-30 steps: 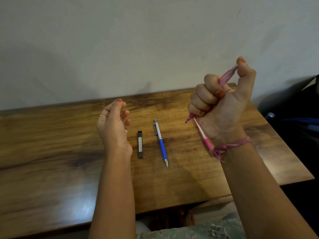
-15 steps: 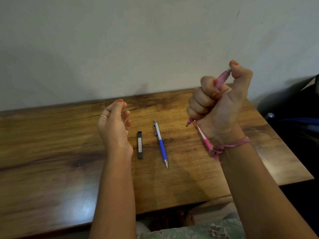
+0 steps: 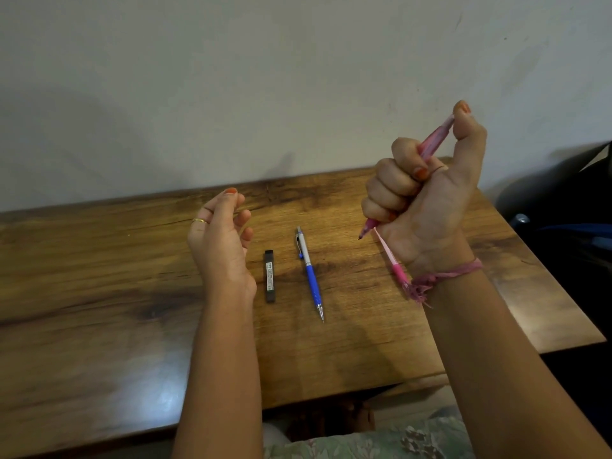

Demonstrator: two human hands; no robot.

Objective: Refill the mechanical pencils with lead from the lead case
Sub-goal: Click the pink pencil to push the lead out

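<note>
The right hand [image 3: 427,200] is raised above the table [image 3: 99,293], fingers curled round a pink pencil [image 3: 433,140], thumb pressed on its top end, tip pointing down and left. The left hand [image 3: 220,240] is raised too, fingers loosely bent, holding nothing that I can see. On the table between the hands I see a black lead case [image 3: 270,275] and, just to its right, a blue pencil [image 3: 309,273], tip toward me; the two lie apart. A second pink pencil [image 3: 392,263] lies partly hidden behind the right wrist, beside a pink thread band [image 3: 460,271].
</note>
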